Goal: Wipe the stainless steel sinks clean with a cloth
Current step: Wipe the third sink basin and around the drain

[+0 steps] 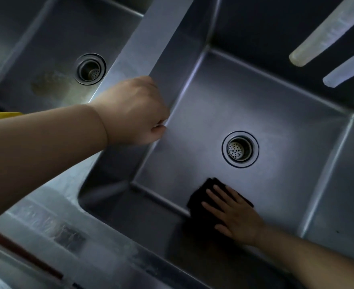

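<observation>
Mostly hidden, black cloth [201, 197] under flat right hand [237, 213]; left hand [134, 113] fingers out of sight, grip unclear.

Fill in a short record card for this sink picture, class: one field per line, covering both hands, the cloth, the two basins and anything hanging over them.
right hand: fingers spread flat, pressing the dark cloth
cloth position: on the floor of the right basin, at its near edge
left hand: fingers curled over the divider between the basins
right drain: uncovered, beyond the cloth
left basin: brownish stain beside its drain
overhead: two pale tubes at upper right
</observation>
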Demonstrator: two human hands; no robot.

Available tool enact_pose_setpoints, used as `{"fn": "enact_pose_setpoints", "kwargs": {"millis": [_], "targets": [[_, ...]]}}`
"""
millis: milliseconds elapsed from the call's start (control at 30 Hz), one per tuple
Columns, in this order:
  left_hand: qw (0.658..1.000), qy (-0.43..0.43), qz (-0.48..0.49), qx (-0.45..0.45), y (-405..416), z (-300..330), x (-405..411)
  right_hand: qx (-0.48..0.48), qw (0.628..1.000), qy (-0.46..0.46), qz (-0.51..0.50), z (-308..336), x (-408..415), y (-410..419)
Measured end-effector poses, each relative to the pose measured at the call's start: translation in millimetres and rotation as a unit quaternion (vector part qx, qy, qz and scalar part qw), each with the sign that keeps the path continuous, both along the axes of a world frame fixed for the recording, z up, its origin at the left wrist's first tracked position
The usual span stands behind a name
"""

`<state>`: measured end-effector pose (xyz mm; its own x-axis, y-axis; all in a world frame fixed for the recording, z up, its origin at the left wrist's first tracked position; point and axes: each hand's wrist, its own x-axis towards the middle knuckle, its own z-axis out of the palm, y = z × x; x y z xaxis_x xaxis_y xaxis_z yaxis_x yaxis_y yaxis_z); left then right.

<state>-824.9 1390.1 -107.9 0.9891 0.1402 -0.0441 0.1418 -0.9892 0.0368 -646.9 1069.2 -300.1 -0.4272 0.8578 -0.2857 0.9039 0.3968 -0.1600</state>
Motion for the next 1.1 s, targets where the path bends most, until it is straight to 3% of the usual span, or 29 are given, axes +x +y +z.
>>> {"fn": "enact_pose_setpoints", "kwargs": {"millis": [233, 467, 600, 867, 1100], "targets": [[1.000, 0.010, 0.005, -0.006, 2, -1, 1, -0.018, 0.996, -0.006, -0.089, 7, 36, -16], [0.999, 0.025, -0.009, 0.022, 0, 2, 2, 0.008, 0.973, -0.003, -0.231, 4, -10, 71], [0.998, 0.044, -0.015, 0.042, -3, 4, 5, 0.006, 0.966, -0.007, -0.259, -1, -32, 109], [0.996, 0.074, -0.008, 0.057, -8, 7, 6, -0.006, 0.977, -0.020, -0.214, 3, 12, 53], [0.994, 0.091, -0.016, 0.063, -8, 6, 5, -0.016, 0.939, -0.073, -0.337, 10, 70, -6]]}}
